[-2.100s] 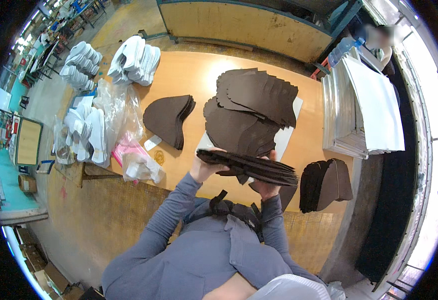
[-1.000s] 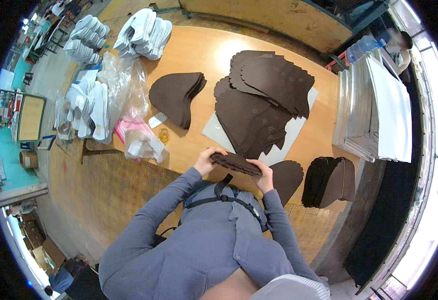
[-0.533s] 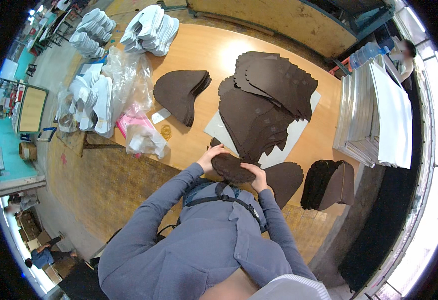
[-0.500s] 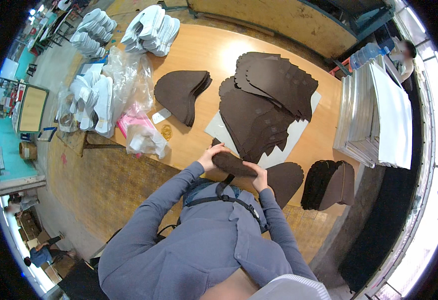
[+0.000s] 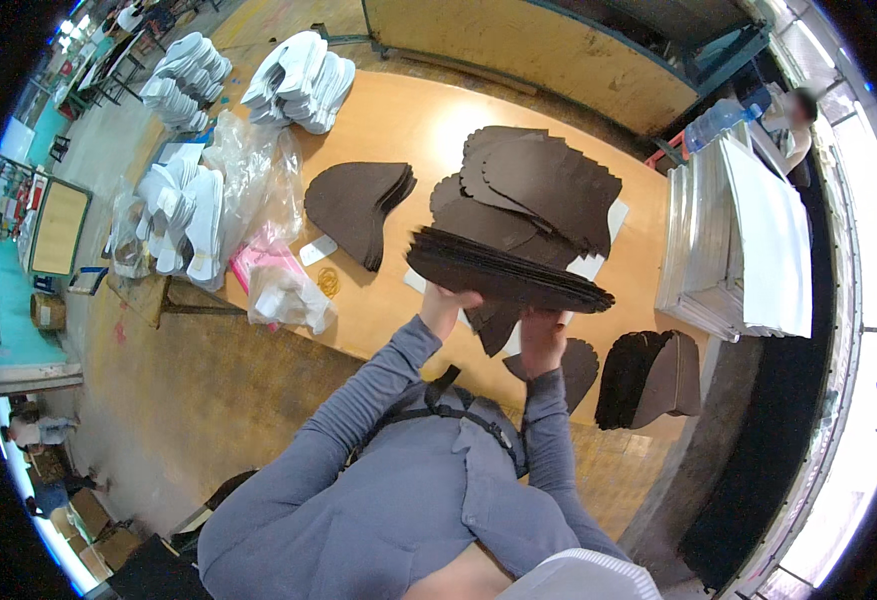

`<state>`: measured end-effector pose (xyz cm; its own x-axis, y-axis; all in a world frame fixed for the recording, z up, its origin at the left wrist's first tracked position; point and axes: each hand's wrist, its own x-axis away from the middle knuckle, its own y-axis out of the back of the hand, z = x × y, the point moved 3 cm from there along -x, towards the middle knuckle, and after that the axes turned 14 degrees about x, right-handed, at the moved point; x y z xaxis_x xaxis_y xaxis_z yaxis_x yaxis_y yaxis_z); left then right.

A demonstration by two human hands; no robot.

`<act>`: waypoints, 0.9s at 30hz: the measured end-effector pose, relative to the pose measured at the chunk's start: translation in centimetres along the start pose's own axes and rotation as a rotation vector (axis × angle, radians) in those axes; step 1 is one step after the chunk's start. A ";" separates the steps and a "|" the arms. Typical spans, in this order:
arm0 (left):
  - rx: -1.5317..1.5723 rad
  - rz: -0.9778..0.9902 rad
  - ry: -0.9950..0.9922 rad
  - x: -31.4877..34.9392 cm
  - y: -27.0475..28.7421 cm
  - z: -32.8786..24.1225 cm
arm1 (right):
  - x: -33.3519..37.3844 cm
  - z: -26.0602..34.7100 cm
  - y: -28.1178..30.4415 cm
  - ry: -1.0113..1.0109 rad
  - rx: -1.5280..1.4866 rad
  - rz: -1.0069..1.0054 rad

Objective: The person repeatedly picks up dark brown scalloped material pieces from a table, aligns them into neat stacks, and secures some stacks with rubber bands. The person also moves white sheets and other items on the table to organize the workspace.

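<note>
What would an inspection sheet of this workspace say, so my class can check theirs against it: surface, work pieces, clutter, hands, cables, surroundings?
Surface: wood-toned table; white sheet partly under the main brown pile.
Work pieces: dark brown stack held up, hiding part of that pile; smaller brown stack to the left; brown bundle to the right.
Clutter: clear plastic bags, pink package, yellow rubber bands and white card, all toward the left.
Hands: left hand and right hand both grip the dark brown stack along its near side.
Cables: nothing seen.
Surroundings: stack of large white sheets at right; patterned floor; co-worker at upper right.
</note>
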<state>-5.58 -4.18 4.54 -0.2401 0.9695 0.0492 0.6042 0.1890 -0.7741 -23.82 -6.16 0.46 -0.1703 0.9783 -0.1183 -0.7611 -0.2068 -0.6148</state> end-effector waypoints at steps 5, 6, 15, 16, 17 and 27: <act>-0.290 0.458 -0.417 -3.4 -3.5 -2.6 | -2.4 1.0 -3.8 -0.036 -0.320 -0.123; -0.348 0.450 -0.319 -2.9 -5.1 -3.4 | -2.7 1.0 -3.7 -0.092 -0.315 -0.227; -0.395 0.400 -0.334 -2.3 -5.3 -5.2 | -1.2 -0.2 -3.1 -0.144 -0.196 -0.077; -0.259 0.332 -0.269 -1.9 -5.5 -5.6 | -1.2 -0.5 -1.4 -0.098 -0.251 0.029; -0.152 0.154 -0.052 -1.4 -4.0 -4.6 | -1.8 1.0 -2.6 -0.059 -0.084 -0.029; -0.996 0.275 -0.311 -1.2 4.1 -3.3 | -2.9 -3.3 3.9 -0.334 0.639 -0.097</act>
<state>-0.33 -4.10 3.38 -0.0997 0.9425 -0.3189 0.9796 0.1492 0.1347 -24.19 -9.77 -4.14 -0.1879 0.9571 0.2205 -0.9820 -0.1875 -0.0231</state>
